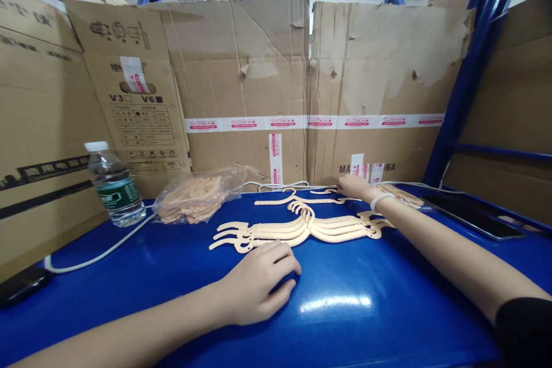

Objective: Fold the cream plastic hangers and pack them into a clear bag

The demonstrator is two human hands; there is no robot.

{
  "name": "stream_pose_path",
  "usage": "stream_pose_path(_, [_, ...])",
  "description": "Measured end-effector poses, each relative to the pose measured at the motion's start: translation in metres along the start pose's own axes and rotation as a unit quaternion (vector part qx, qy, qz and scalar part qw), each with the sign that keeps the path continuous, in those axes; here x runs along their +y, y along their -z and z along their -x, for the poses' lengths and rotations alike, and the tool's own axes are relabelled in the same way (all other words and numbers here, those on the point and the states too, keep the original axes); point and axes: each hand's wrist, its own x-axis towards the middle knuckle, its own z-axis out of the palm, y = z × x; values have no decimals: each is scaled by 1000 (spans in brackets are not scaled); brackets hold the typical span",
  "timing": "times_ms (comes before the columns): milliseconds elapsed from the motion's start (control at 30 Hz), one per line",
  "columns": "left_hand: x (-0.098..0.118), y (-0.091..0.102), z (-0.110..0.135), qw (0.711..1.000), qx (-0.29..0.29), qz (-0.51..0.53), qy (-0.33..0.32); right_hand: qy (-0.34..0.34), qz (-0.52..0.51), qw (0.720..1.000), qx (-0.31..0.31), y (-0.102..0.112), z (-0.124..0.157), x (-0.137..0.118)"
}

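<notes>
A row of several thin beige plastic hangers [302, 229] lies overlapped on the blue table [345, 310]. My left hand [259, 284] rests on the table just in front of that row, fingers loosely curled, holding nothing. My right hand [356, 187], with a white bead bracelet at the wrist, reaches to the far edge by the cardboard wall. Its fingers lie on the end of a single beige hanger [297, 199] behind the row. Whether it grips the hanger is not visible.
A clear bag of more beige hangers [196, 198] lies at the back left beside a water bottle [115, 184]. A white cable [99, 253] runs along the left. A dark phone [21, 286] is at far left, a dark tablet [474, 215] at right. Cardboard walls [241, 86] enclose the table.
</notes>
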Motion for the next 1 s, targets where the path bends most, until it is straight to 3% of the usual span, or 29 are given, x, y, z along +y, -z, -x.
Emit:
stream_pose_path(233, [0,1,1,1000,-4,-6,1,97,-42,994,28,8,4,-3])
stream_pose_path(433, [2,2,1,1000,3,-5,-2,124,-132,982,54,19,6,-3])
stream_pose_path(633, [1,3,0,999,10,29,7,168,-302,938,34,39,12,5])
stream_pose_path(733, [0,3,-1,993,27,100,54,193,-378,905,19,49,16,2])
stream_pose_path(867, [-3,3,-6,948,59,256,178,230,-448,864,21,67,24,-13])
stream_pose_path(1000, [-8,2,-8,870,76,429,231,284,-503,816,21,87,36,-41])
